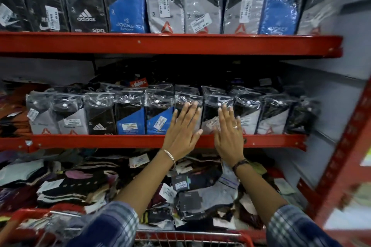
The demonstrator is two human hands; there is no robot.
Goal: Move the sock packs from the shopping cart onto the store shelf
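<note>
A row of plastic-wrapped sock packs [130, 114] stands upright along the middle red shelf [100, 141]. My left hand [183, 128] lies flat, fingers spread, against a dark pack [187, 97] near the row's middle. My right hand [228, 132] presses flat on the neighbouring black-and-grey pack [210, 110] just to the right. Neither hand grips anything. The red shopping cart's rim [190, 235] shows at the bottom edge, with its contents mostly hidden by my sleeves.
The top shelf [170, 43] carries a full row of larger sock packs [128, 8]. Loose socks and tagged pairs [80, 182] lie heaped on the bottom level. A red upright post [341, 156] and grey wall panels close the right side.
</note>
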